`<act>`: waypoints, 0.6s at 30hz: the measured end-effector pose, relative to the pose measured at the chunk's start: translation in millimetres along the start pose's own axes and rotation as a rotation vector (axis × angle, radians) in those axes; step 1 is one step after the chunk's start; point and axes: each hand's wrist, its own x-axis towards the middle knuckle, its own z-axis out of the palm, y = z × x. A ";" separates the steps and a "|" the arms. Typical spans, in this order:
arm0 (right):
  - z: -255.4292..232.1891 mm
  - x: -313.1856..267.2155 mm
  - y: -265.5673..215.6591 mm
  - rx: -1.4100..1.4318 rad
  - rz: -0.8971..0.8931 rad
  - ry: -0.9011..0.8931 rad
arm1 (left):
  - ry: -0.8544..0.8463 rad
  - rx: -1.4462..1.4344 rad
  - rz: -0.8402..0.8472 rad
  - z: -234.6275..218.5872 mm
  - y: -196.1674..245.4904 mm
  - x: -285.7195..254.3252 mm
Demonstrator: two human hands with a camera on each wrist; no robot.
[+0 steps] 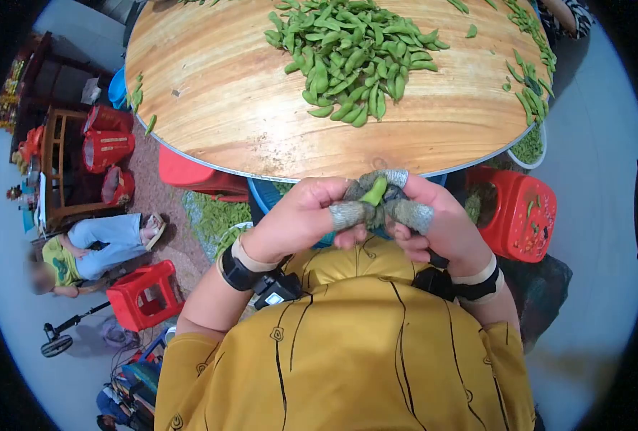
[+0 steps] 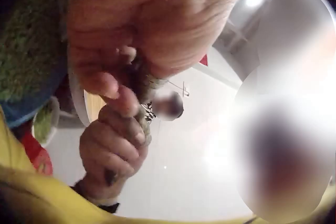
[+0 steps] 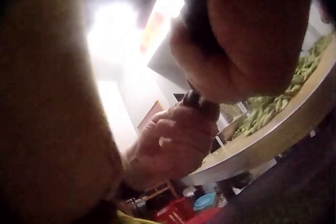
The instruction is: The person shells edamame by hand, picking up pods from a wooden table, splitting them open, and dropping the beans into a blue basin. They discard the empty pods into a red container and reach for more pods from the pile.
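Observation:
A green edamame pod [image 1: 375,191] is pinched between both hands, just in front of the near table edge. My left hand [image 1: 294,215] grips it from one side, with grey wrapping on the thumb and fingertips. From the other side my right hand [image 1: 444,215] meets it, its thumb and fingers wrapped likewise. In the left wrist view the right hand [image 2: 113,148] has curled fingers close below the left palm [image 2: 152,24]; the pod is hidden there. A heap of edamame pods [image 1: 355,57] lies on the wooden table [image 1: 218,108] beyond.
Below the table edge, a blue basin [image 1: 261,194] is partly hidden. Red stools stand at the left [image 1: 143,294] and right [image 1: 527,215]. A white tub [image 1: 531,147] of green beans sits at right. A person in jeans [image 1: 107,241] is at left.

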 end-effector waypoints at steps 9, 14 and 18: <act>3.2 9.8 9.4 -0.147 -0.089 0.118 | 0.406 1.376 0.626 4.6 -19.2 8.2; -7.4 -1.3 8.6 0.089 0.022 -0.002 | -0.016 -0.226 -0.024 0.1 -9.2 -3.0; -8.1 2.1 15.5 -0.231 -0.093 0.110 | -0.003 -0.214 -0.086 -0.9 -14.7 -1.9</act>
